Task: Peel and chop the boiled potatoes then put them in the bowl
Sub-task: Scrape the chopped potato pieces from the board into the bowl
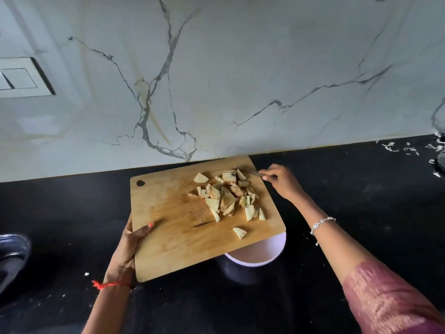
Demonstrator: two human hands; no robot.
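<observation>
Wooden board (173, 237) gripped by left hand (130, 244), bowl (255, 256) half-hidden, right hand (280, 182) pinching blurred knife (250, 173)

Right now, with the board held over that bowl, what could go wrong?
1. Only one corner of the cutting board overhangs the bowl, so potato pieces swept by the knife could slide past the rim onto the black counter.
2. The left hand grips the board by one edge alone; it might tip or slip.
3. The lone piece near the edge could drop early.
</observation>
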